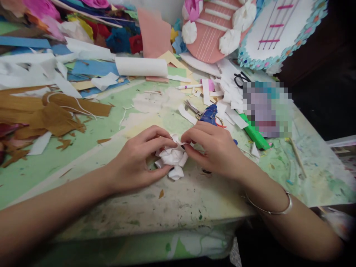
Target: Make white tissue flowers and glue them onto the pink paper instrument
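Observation:
A white paper flower (172, 157) with several folded petals rests near the front of the table, between my two hands. My left hand (146, 154) curves around its left side, thumb at the lower edge and fingers over the top, closed on it. At the flower's upper right, the thumb and index finger of my right hand (213, 146) pinch a white petal. Just beyond my right hand lie a blue-handled tool (209, 114), partly hidden, and a pair of scissors (193, 107) with the blades showing.
Brown crepe paper scraps (55, 115) cover the left side. A white paper roll (141, 67) lies at the back. Two decorated guitar-like paper pieces, one pink (211, 33) and one white (278, 27), stand at back right. A green strip (254, 131) and a wooden stick (298, 157) lie right.

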Available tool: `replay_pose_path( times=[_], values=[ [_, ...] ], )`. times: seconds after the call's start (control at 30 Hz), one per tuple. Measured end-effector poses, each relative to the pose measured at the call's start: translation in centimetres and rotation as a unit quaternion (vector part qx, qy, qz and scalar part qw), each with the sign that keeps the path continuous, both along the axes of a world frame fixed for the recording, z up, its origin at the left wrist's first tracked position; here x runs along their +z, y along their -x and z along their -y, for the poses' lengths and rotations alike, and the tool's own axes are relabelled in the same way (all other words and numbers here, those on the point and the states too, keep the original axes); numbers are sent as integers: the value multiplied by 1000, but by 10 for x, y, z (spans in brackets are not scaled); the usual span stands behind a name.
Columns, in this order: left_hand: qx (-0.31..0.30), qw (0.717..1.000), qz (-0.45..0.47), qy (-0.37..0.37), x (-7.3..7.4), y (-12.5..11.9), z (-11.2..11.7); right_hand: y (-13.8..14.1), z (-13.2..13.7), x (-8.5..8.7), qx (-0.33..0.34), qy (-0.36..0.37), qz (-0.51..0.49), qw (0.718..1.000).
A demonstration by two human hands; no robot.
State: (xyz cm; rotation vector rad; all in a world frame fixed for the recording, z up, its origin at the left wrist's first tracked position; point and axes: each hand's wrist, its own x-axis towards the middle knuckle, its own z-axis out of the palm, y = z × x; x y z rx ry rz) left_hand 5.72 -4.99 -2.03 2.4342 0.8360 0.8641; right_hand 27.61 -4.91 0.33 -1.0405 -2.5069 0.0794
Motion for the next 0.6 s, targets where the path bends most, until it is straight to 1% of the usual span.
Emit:
replay_pose_path(
  times=[0.1,0.2,0.43,0.6],
  values=[
    [6,1000,0,5,-1,2,0,2,0,-3,35,-33,-24,999],
    [7,1000,4,11,-1,3,0,3,1,-4,58,-38,-39,997],
    [25,1000,-4,17,-2,2,-1,5,1,-2,71,-44,-44,996],
    [20,1000,-1,23,-2,1,-1,5,3,-1,81,-39,-48,995]
  ],
)
